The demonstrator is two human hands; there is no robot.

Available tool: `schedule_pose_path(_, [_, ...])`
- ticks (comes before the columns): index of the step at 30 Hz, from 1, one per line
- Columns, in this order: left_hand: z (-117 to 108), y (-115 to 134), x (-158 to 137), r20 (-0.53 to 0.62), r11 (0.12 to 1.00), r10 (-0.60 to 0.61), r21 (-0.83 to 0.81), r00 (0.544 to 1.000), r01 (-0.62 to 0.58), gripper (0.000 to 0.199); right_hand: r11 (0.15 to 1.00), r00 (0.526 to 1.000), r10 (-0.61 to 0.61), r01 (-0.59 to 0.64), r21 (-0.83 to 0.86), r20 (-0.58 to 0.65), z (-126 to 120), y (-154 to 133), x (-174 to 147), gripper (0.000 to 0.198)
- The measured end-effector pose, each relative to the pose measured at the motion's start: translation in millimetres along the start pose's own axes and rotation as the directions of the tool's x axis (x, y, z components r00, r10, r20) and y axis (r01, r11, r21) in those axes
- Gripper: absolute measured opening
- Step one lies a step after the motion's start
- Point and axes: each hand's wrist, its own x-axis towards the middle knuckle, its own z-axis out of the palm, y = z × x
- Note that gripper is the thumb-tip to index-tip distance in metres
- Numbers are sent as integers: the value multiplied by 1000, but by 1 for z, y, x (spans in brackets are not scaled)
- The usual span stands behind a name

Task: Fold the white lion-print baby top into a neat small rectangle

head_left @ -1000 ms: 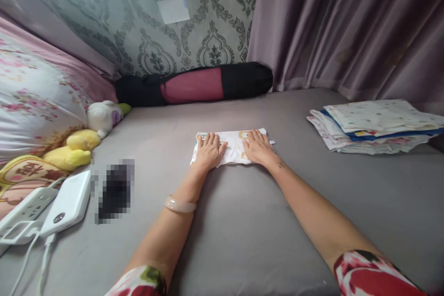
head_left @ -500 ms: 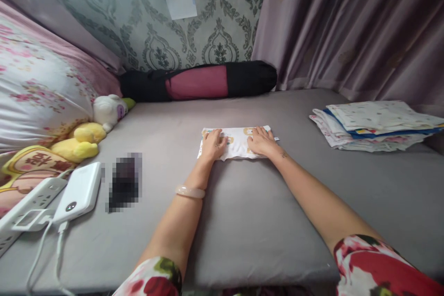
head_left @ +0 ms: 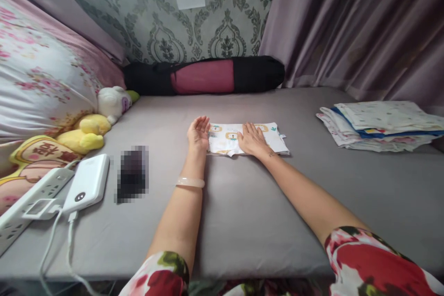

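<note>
A folded white cloth garment (head_left: 231, 136) with orange and green prints lies flat on the grey bed sheet (head_left: 249, 208). My right hand (head_left: 252, 139) rests palm down on its middle, fingers stretched out. At the cloth's left edge stands my left hand (head_left: 199, 134), turned on its side with the palm facing up and inward; its fingers are extended and slightly curled, and nothing shows in them. A small tag sticks out from the cloth's right side.
A stack of folded cloths (head_left: 379, 125) sits at the right. On the left are a white power bank (head_left: 86, 180), a power strip (head_left: 31, 203), cables, a blurred dark object (head_left: 132, 174) and plush toys (head_left: 83, 134). A black and maroon long bag (head_left: 204, 76) lies along the wall.
My left hand has come off the top of the cloth and turned over at its left edge. My right hand stays on the cloth, nearer its middle. The view has shifted slightly.
</note>
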Motion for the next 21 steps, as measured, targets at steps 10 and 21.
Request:
schedule_pose_path(10, [-11,14,0,-68,982,-63,-181,996,50,16,1000,1000,7,-7,13,-9,-6,-14,1,63])
schedule_pose_path(21, [-14,13,4,-43,976,-71,-209,997,61,15,996,997,-60,64,68,-51,10,-48,5,62])
